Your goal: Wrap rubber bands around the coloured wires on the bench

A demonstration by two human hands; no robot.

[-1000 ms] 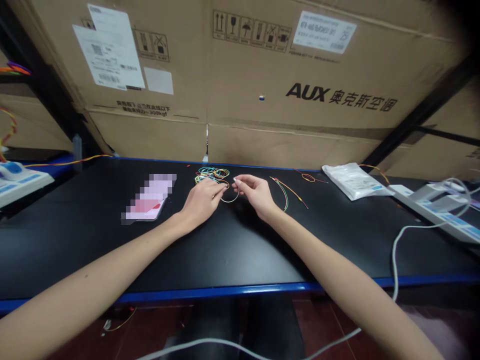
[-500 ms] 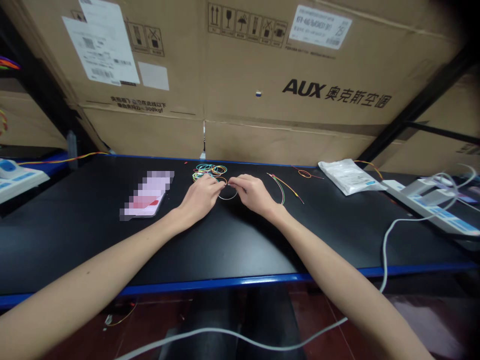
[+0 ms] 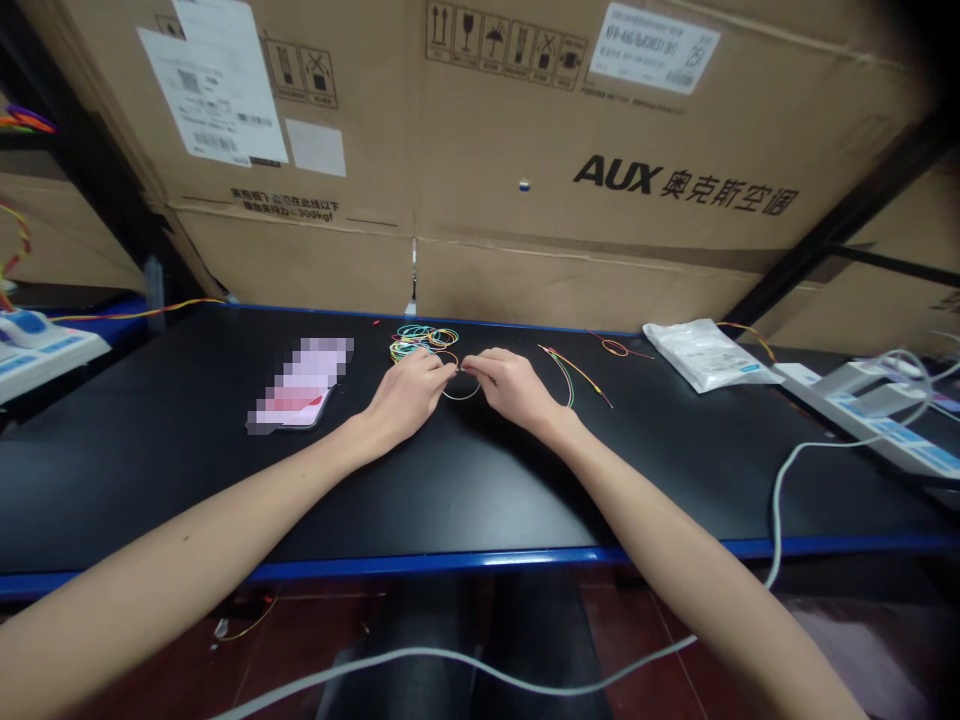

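Note:
My left hand (image 3: 411, 392) and my right hand (image 3: 516, 388) meet over the table, fingertips almost touching. Each is closed in a pinch on a thin wire (image 3: 462, 397), whose pale loop hangs between them; the pinched ends are too small to make out. Just behind my left hand lies a tangled coil of thin wires (image 3: 424, 337) in teal, yellow, orange and other colours, partly hidden by that hand. To the right of my right hand rest several short loose wires (image 3: 576, 370), among them green, yellow and red ones.
A phone (image 3: 300, 385), blurred out, lies at left. Toward the right are a small orange wire loop (image 3: 615, 347), a white plastic packet (image 3: 709, 355) and a power strip (image 3: 874, 420) with a white cable (image 3: 777, 500). Another power strip (image 3: 45, 355) sits far left. A large cardboard box (image 3: 480, 130) stands behind.
The view has shifted slightly, so everything appears a little further right. Both hands keep their pinch in nearly the same place.

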